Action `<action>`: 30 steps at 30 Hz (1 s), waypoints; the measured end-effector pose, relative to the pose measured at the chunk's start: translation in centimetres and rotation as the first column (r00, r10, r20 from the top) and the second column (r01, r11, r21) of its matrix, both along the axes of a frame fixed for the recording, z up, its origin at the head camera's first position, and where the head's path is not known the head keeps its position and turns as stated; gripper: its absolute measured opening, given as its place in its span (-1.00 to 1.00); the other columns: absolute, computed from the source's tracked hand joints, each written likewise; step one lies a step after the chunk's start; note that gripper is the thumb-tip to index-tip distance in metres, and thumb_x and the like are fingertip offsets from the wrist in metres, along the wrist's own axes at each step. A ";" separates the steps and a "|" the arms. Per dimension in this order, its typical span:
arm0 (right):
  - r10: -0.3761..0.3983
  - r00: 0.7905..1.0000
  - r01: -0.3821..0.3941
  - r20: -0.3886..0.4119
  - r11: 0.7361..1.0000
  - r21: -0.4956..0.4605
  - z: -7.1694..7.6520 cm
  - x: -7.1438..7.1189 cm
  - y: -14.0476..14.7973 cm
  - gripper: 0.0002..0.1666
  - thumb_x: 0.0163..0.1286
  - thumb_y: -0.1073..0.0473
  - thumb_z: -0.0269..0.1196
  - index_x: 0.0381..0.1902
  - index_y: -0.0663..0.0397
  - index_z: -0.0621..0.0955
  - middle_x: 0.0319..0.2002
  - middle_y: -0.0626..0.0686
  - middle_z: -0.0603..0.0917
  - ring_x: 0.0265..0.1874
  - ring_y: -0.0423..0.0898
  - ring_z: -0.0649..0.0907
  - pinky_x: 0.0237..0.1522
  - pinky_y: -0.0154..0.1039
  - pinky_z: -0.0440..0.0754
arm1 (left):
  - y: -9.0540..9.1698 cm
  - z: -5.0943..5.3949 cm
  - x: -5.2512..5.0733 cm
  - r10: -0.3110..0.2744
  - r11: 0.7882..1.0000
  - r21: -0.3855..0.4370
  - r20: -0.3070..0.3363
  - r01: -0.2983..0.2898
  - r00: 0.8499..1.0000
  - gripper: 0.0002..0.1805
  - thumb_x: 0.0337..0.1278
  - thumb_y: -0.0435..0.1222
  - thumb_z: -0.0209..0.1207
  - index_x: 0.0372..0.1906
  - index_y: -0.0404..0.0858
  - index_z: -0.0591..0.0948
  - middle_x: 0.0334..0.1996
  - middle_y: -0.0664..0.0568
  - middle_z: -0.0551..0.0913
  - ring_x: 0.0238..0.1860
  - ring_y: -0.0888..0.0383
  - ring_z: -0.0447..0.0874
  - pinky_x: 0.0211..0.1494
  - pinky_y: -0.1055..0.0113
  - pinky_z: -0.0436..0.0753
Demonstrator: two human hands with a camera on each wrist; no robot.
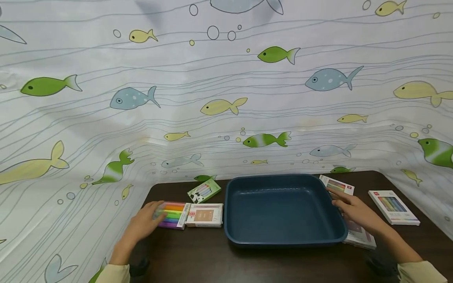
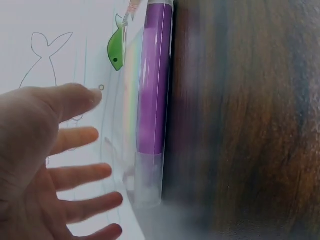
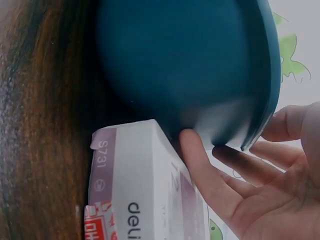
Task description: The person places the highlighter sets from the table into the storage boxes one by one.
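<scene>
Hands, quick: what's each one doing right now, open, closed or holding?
Left hand: open, at the rainbow-coloured pack.
Right hand: touching the blue tray; whether it grips cannot be told.

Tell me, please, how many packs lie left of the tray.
3: the rainbow pack by the left hand, the white box beside the tray, the green panda pack behind them.

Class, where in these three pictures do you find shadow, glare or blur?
Head view: soft shadow under the tray. Left wrist view: pale glare on the clear pen pack, grey haze softening the table near its lower end. Right wrist view: pale sheen on the tray's outer wall; the box's lettering reads sharply.
</scene>
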State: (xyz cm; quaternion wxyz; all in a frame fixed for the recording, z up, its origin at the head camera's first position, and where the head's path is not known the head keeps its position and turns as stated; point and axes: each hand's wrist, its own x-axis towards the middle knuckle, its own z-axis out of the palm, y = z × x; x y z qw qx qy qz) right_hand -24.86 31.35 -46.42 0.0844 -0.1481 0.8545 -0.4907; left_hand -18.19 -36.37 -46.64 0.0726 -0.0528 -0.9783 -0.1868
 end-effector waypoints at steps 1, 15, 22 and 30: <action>-0.005 1.000 0.005 0.011 1.000 -0.009 0.0 0.0 0.1 -0.30 0.67 0.06 0.03 0.61 0.16 0.15 -0.01 0.51 0.54 -0.21 0.08 0.63 -0.42 -0.10 0.58 | -0.1 0.1 -0.1 0.012 1.000 0.006 0.016 -0.012 1.000 -0.40 0.40 -0.14 0.23 0.33 -0.49 0.47 0.23 -0.50 0.45 0.19 -0.45 0.46 0.11 -0.37 0.45; -0.009 1.000 0.009 -0.013 0.999 -0.034 -0.3 0.0 0.5 -0.29 0.66 0.08 0.07 0.61 0.19 0.15 0.27 0.54 0.42 0.09 0.35 0.59 -0.23 -0.06 0.67 | -0.9 0.4 -0.9 0.163 0.986 0.017 0.188 -0.169 0.969 -0.15 0.42 -0.03 0.16 0.35 -0.72 0.21 0.15 -0.68 0.40 0.14 -0.54 0.44 0.09 -0.31 0.47; -0.007 0.999 0.009 0.039 0.999 -0.043 -0.5 -0.4 0.4 -0.28 0.65 0.07 0.08 0.61 0.16 0.14 0.13 0.48 0.50 -0.19 0.13 0.61 -0.34 -0.09 0.60 | -0.5 -0.1 -0.9 0.196 0.978 0.034 0.189 -0.206 0.962 -0.09 0.43 0.03 0.13 0.27 -0.82 0.24 0.16 -0.72 0.36 0.18 -0.58 0.39 0.17 -0.34 0.42; -0.005 0.999 0.006 0.038 1.000 -0.028 -0.4 -0.3 0.2 -0.30 0.65 0.12 0.07 0.60 0.21 0.16 0.15 0.52 0.49 0.00 0.26 0.61 -0.28 -0.06 0.68 | 0.0 -0.2 -0.7 0.277 0.960 -0.010 0.199 -0.281 0.940 -0.03 0.37 0.22 0.08 0.05 -0.80 0.46 -0.06 -0.64 0.53 -0.06 -0.51 0.56 -0.10 -0.35 0.55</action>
